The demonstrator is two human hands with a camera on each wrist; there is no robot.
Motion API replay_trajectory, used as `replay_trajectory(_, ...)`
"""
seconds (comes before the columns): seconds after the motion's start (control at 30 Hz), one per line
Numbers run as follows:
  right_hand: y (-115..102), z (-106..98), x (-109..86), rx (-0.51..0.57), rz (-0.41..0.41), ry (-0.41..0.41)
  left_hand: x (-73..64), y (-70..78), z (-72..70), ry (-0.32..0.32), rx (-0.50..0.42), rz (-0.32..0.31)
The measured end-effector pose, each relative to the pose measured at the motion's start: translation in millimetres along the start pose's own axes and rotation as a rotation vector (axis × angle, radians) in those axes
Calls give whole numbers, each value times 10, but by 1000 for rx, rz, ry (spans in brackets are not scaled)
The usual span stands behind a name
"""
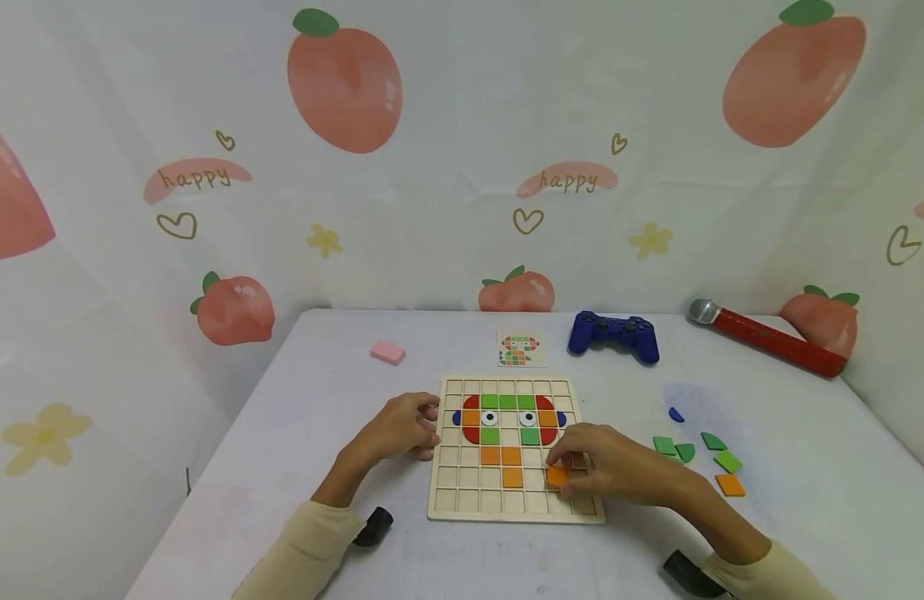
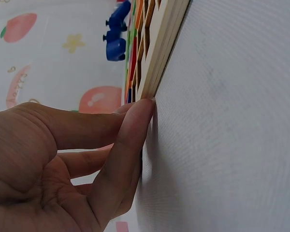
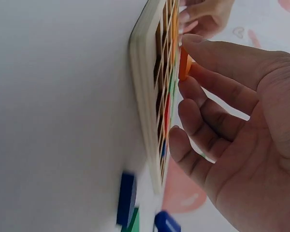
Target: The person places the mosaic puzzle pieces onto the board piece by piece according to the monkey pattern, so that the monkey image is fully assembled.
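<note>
A wooden grid board [image 1: 467,500] lies on the table, with red, green, orange and blue tiles and two eye tiles set in its cells. At its left edge, my left hand [image 1: 402,427] holds the rim between curled fingers; in the left wrist view the fingertips [image 2: 141,108] meet the board's side [image 2: 162,48]. Over the lower right cells, my right hand [image 1: 619,467] pinches an orange square tile [image 1: 557,477] between thumb and fingers. The right wrist view shows this orange tile [image 3: 184,65] tilted on edge, just above the board's face.
Right of the board lie loose green pieces [image 1: 665,446], an orange square [image 1: 730,485] and a blue half-round piece [image 1: 676,414]. Behind it are a pattern card [image 1: 518,348], a blue game controller [image 1: 614,335], a red microphone [image 1: 776,340] and a pink block [image 1: 387,352].
</note>
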State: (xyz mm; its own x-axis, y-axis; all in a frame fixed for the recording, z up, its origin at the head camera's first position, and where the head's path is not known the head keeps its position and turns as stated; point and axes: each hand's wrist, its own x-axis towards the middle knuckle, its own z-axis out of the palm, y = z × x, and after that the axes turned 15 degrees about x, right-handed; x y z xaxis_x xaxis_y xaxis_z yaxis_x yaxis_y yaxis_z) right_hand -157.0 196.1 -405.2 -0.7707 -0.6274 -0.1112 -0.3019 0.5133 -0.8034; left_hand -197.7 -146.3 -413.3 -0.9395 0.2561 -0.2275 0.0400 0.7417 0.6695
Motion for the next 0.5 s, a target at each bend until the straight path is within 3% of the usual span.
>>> replay_trajectory(0.5, -146, 183, 227, -2, -84, -52, 13, -17, -4, -11, -18, -1)
